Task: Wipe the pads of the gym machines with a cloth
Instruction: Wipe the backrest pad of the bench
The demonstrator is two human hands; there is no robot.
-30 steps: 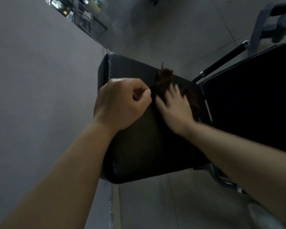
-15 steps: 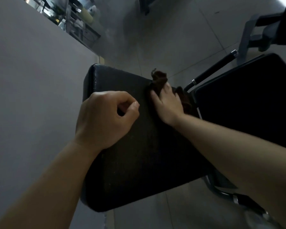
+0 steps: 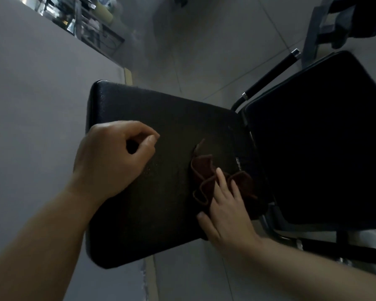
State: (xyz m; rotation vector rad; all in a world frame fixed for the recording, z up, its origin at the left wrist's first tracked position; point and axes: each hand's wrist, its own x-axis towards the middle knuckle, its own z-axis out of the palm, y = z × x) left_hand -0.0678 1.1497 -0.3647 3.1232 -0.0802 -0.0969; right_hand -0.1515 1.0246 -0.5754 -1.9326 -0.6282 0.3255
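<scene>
A black padded seat (image 3: 161,118) of a gym machine fills the middle of the view. A crumpled dark brown cloth (image 3: 203,173) lies on its right part. My right hand (image 3: 225,211) presses flat on the cloth with straight fingers, near the pad's right edge. My left hand (image 3: 113,157) rests as a loose fist on the pad's left part, thumb against the index finger, with nothing in it. A second black pad (image 3: 321,135) stands to the right, next to the seat.
A grey wall (image 3: 35,105) runs along the left. A black handle bar (image 3: 269,77) with a metal tip sticks out behind the two pads. Grey machine frame parts (image 3: 326,20) stand at top right on the tiled floor (image 3: 215,40).
My right hand has dragged the cloth from the pad's far edge toward the near right edge. The left fist has stayed on the pad's left part.
</scene>
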